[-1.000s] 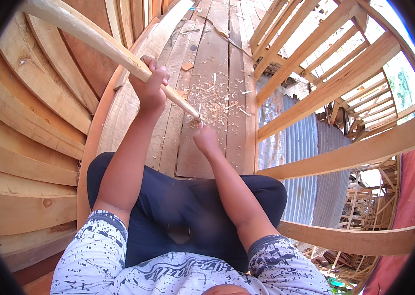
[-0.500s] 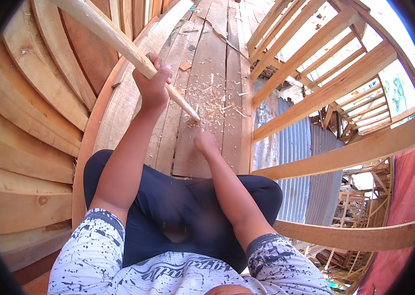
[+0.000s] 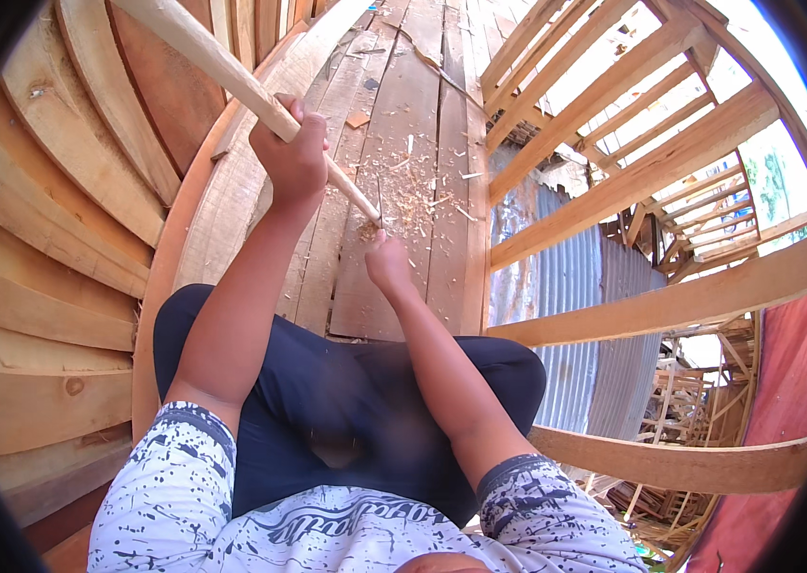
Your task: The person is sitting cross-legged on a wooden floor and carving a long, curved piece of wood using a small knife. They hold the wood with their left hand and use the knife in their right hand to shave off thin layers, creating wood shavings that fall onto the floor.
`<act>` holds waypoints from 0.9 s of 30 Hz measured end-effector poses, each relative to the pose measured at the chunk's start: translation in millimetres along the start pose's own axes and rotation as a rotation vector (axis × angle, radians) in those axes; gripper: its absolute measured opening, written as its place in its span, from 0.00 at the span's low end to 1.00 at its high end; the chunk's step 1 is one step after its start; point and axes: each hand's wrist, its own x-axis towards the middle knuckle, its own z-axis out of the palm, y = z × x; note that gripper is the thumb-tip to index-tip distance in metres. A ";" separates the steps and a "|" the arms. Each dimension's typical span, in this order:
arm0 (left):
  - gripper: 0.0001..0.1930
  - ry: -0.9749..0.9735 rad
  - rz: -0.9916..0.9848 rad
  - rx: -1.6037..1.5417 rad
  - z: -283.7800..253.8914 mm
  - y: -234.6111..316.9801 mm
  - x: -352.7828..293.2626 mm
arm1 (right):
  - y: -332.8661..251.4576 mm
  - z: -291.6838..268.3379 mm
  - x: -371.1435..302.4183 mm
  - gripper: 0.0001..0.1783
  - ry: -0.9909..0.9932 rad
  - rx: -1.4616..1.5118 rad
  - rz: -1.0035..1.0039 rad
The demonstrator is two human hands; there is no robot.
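Note:
A long, pale, peeled wooden pole (image 3: 222,72) slants from the upper left down to the plank floor. My left hand (image 3: 295,158) is closed around it partway along, thumb and fingers wrapped over the wood. The pole's lower, narrower end comes down close to my right hand (image 3: 389,263). That hand is a fist, and a thin dark blade (image 3: 380,202) sticks up from it beside the pole's tip. Its handle is hidden in my fingers. Wood shavings (image 3: 413,196) are scattered on the boards around the tip.
I sit cross-legged in dark trousers (image 3: 327,401) on wooden floor planks (image 3: 365,301). Curved board walling (image 3: 50,315) rises close on my left. Spaced wooden beams (image 3: 652,296) stand on my right, with corrugated metal sheets (image 3: 556,286) below them. A long thin strip (image 3: 432,62) lies farther ahead.
My right hand has moved slightly up and left, closer to the pole's tip, and the thin blade now shows beside it. My left hand and the pole have shifted a little left.

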 end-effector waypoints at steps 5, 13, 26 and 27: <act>0.08 0.120 0.014 0.294 7.3 -3.8 -1.4 | -18.2 -36.8 12.8 0.31 0.050 -0.021 -0.051; 0.13 0.211 0.106 0.322 8.1 -1.8 2.5 | -63.0 -50.1 -4.6 0.33 0.098 0.107 -0.193; 0.16 0.175 0.052 0.306 16.8 0.0 -2.9 | -21.7 -23.2 9.6 0.30 0.115 -0.068 -0.159; 0.16 0.190 0.040 0.320 14.9 -0.8 -2.2 | -23.5 -26.4 9.7 0.28 0.071 -0.088 -0.141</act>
